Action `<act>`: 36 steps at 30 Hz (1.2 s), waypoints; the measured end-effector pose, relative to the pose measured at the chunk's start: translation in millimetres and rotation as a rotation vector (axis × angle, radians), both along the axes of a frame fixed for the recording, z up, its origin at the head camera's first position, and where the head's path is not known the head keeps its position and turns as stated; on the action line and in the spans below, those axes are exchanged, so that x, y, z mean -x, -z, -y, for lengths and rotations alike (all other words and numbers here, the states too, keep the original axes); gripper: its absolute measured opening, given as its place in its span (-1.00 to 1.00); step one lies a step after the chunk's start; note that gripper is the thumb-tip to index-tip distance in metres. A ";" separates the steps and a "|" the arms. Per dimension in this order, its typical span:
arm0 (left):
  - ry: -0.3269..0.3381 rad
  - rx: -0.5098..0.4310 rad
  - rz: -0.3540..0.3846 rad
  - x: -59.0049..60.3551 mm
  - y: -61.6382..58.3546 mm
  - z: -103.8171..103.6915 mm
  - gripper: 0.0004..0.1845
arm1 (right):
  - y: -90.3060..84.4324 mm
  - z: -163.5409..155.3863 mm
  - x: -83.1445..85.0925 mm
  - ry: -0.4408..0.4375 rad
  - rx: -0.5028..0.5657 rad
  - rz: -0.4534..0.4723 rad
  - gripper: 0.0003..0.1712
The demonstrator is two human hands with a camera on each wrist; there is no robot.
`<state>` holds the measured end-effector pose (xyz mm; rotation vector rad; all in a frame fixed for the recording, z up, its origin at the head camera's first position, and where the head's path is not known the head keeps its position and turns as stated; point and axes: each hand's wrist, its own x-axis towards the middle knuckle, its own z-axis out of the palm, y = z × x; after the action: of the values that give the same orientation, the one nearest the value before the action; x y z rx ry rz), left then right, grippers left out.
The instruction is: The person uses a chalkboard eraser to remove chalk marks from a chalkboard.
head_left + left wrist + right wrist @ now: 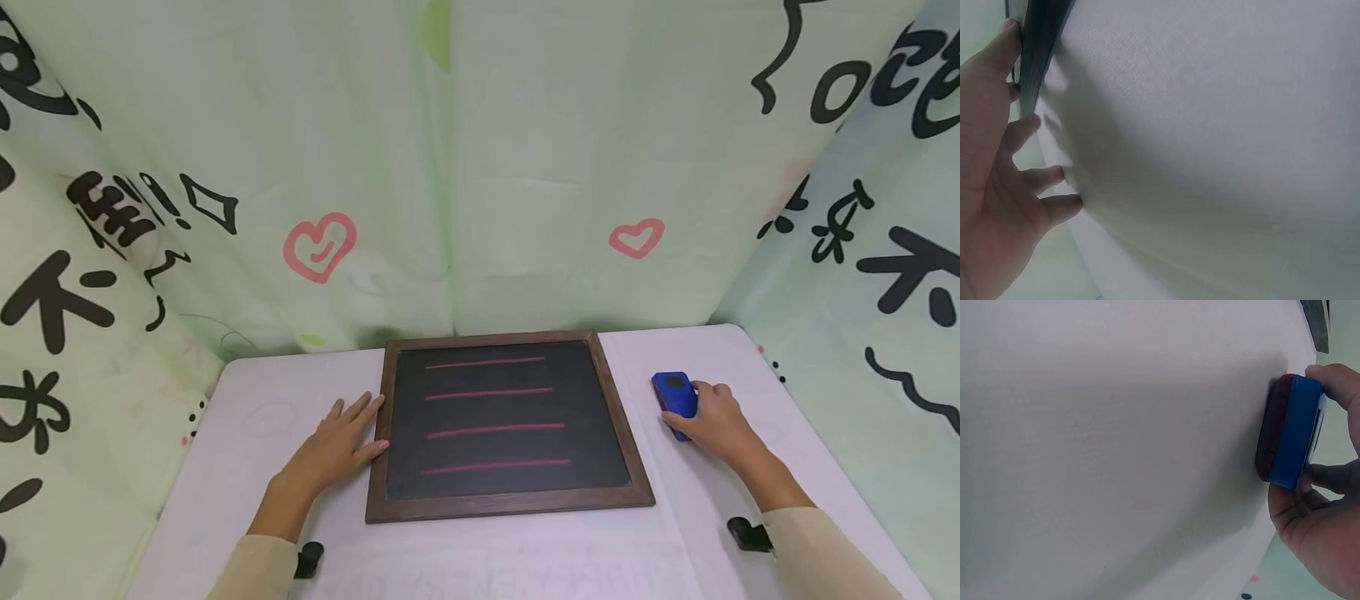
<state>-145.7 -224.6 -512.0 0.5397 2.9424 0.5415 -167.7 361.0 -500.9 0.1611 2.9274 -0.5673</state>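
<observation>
1. Nearest the camera we noted two pale sleeves at the lower edge of the head view, each with a small black clip point(308, 559) by the wrist, lying on the white table point(525, 558).
2. The left hand point(335, 447) lay flat on the table, fingers straight and spread, clamped on nothing. Its fingertips met the left side of the wooden frame of the chalkboard point(510, 425). In the left wrist view the same hand point(997, 181) showed its thumb against the dark edge of the frame point(1038, 50), the other fingers resting splayed on the tabletop.
3. The chalkboard lay flat at the middle of the table, between the two hands. We counted four pink chalk lines point(495, 427) running across its dark face, one above the other, roughly parallel.
4. The right hand point(716, 421) sat to the right of the board, well apart from its frame, and gripped a blue eraser point(675, 393). Fingers curled over its far side, thumb along the near side.
5. In the right wrist view the eraser point(1291, 431) stood on the table with its dark red felt pad point(1270, 428) pressed down against the white surface, the blue back held between the fingers point(1335, 381) and thumb of the right hand point(1322, 531).
6. Farthest back we recorded a pale green curtain point(480, 167) closing round the table on three sides, printed with two pink hearts point(318, 246) and black brush characters.
</observation>
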 end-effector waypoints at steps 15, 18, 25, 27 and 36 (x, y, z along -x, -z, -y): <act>0.036 0.047 0.007 0.6 -1.2 -2.5 -0.24 | -12.1 -3.3 -0.4 -0.064 0.006 -0.036 0.02; 0.044 0.052 0.004 0.4 -2.7 -2.5 -0.25 | -14.7 -2.3 1.0 -0.102 0.007 -0.062 -0.03; 0.050 0.072 0.011 0.7 -3.6 -2.1 -0.27 | -22.0 2.4 9.1 -0.209 -0.007 -0.094 -0.12; 0.050 0.073 0.011 0.9 -2.7 -2.1 -0.26 | -25.1 4.9 12.9 -0.242 -0.008 -0.111 -0.14; 0.043 0.076 0.024 0.6 -2.7 -2.8 -0.26 | -35.5 27.0 38.2 -0.365 -0.032 -0.133 -0.21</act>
<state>-146.3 -221.8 -509.3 0.5825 2.9074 0.4266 -205.9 334.0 -465.4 -0.4144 2.9839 -0.4873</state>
